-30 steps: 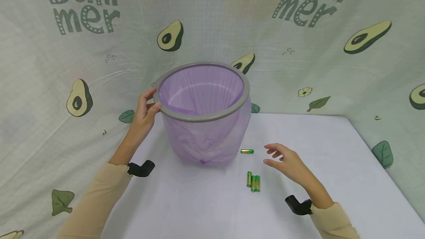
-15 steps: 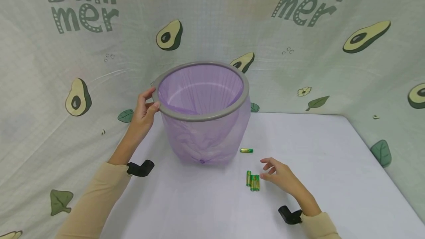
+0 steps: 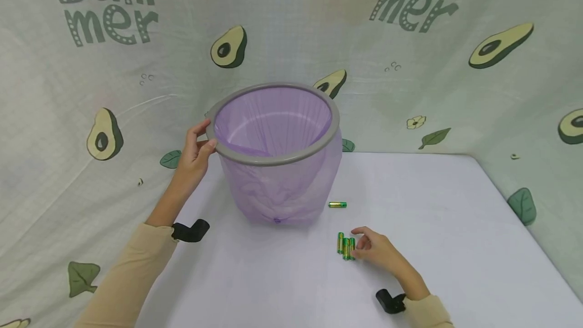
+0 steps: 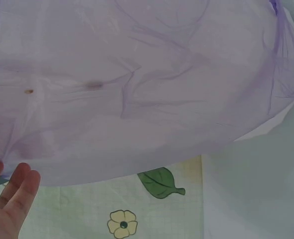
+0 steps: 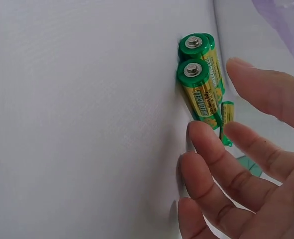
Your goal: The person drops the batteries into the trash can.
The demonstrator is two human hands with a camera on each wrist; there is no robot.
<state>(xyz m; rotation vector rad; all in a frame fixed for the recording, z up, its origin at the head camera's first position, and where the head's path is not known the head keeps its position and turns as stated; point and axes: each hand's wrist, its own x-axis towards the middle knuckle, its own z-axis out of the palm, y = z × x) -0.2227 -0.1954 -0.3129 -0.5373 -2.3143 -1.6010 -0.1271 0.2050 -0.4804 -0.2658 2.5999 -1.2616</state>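
A waste bin (image 3: 287,186) lined with a thin purple bag (image 4: 107,134) stands upright on the white table, its grey ring (image 3: 273,160) around the top. My left hand (image 3: 193,158) grips the left side of that ring. Over the table my right hand (image 3: 380,252) is beside three green and gold batteries (image 3: 346,248) lying side by side. In the right wrist view its thumb and fingers are spread apart around the near end of the group, and the closest battery (image 5: 201,94) is not pinched. Another battery (image 3: 337,205) lies alone near the bin's base.
The white tabletop (image 3: 432,206) extends to the right of the bin. A pale cloth (image 3: 282,19) printed with avocados and lettering hangs behind and along the sides. A black wrist mount (image 3: 191,231) sits on each forearm.
My right hand has moved down and to the left, from beside the lone battery to the group of three. The left hand stays on the bin's ring, and the batteries have not moved.
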